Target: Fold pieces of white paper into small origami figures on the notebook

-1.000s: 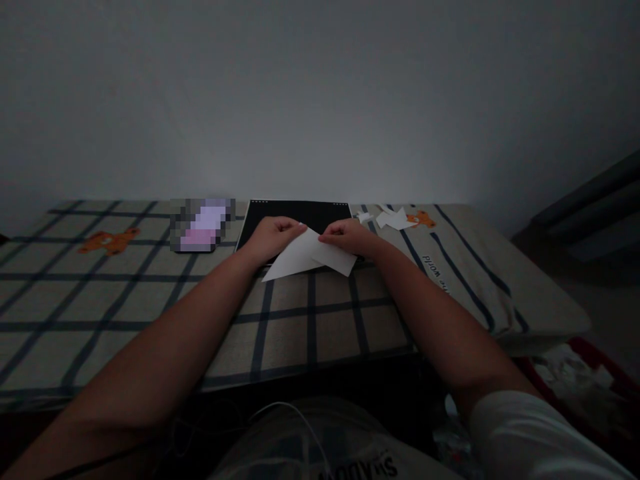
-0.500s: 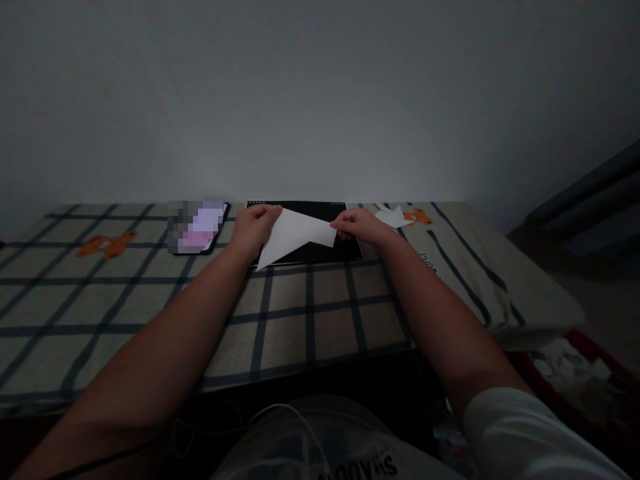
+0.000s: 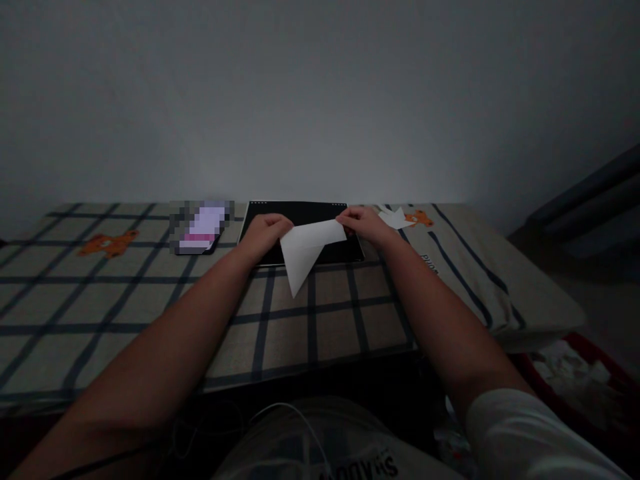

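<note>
A white sheet of paper (image 3: 306, 248), folded to a triangle with its point hanging toward me, is held between both hands above a black mat (image 3: 300, 212). My left hand (image 3: 264, 235) pinches the paper's left top corner. My right hand (image 3: 364, 225) pinches its right top corner. The mat lies on a bed with a checked cover (image 3: 150, 300) printed with orange bears.
A phone with a lit screen (image 3: 203, 227) lies left of the mat. White paper scraps (image 3: 395, 217) lie right of it near an orange bear print. A grey wall stands behind. The bed's right edge drops off; a red thing with white material (image 3: 575, 373) sits low right.
The paper has turned: its long point swung from lower left to straight down toward me. Both hands shifted slightly while keeping hold of the paper.
</note>
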{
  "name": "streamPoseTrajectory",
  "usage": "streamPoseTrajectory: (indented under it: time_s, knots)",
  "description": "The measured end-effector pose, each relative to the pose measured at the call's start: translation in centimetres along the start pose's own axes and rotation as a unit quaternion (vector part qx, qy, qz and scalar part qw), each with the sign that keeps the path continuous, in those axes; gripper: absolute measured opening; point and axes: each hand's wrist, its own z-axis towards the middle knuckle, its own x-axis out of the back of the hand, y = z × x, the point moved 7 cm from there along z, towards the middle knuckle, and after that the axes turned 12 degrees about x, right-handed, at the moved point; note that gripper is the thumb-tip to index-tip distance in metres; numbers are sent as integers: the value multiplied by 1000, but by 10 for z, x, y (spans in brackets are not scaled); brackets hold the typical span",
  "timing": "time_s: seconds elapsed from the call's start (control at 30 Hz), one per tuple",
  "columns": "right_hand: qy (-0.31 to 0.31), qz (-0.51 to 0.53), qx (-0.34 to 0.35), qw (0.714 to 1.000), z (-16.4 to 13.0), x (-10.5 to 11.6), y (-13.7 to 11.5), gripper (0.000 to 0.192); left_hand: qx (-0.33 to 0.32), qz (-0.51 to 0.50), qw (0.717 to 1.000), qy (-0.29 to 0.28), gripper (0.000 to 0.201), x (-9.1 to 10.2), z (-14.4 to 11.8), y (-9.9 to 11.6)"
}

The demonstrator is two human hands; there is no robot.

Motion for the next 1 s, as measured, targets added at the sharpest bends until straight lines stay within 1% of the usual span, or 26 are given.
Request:
streamPoseTrajectory:
  time_s: [0.13,0.23,0.33,0.47,0.67,0.87,1.0]
  knots:
    - [-15,-57,24,998,1,-2,-4,16,3,64,997,-44,30,-11,-2,0]
    - [-11,-77,37,996,0,-3,-6,14,-5,86,994,-60,33,-15,-3,-1]
    - [-22,-92,53,994,-1,-8,-9,15,-35,104,992,-57,35,-16,-5,2]
    - [-49,-135,76,987,-2,-19,-12,17,-96,156,983,-35,35,-17,-11,11]
    - [-60,-154,149,975,-6,-33,-29,15,-158,202,966,-25,33,-24,-17,18]
    - [-77,-163,173,968,-10,-44,-39,12,-192,259,946,-19,30,-33,-25,23]
    - [-68,-168,178,967,-10,-44,-39,11,-202,264,943,-14,28,-33,-25,24]
